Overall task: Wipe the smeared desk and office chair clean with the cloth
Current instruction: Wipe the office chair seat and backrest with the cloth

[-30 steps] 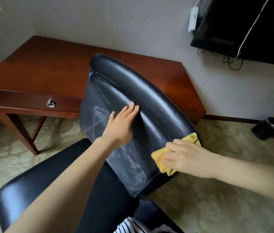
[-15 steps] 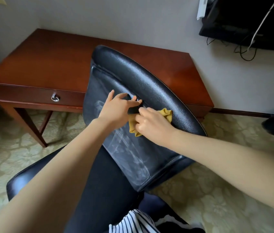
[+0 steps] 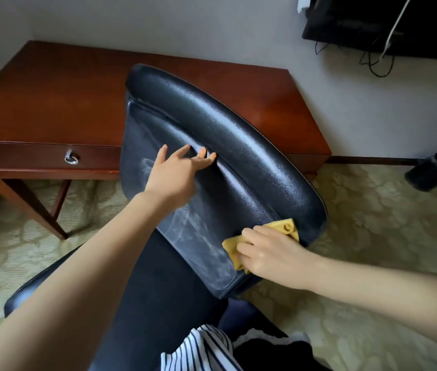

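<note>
A black leather office chair stands in front of me, its backrest tilted toward the desk and streaked with whitish smears on the lower left. My left hand lies flat on the middle of the backrest, fingers spread and straight. My right hand grips a crumpled yellow cloth and presses it on the backrest's lower right edge. The reddish-brown wooden desk with a drawer stands behind the chair, against the wall.
A dark waste bin sits on the patterned carpet at the right, next to dark furniture. A black screen with dangling cables hangs on the wall, top right. Striped clothing shows at the bottom edge.
My right hand has swept the cloth from the middle of the backrest, beside my left hand, down to its lower right edge. My left hand has flattened and spread its fingers.
</note>
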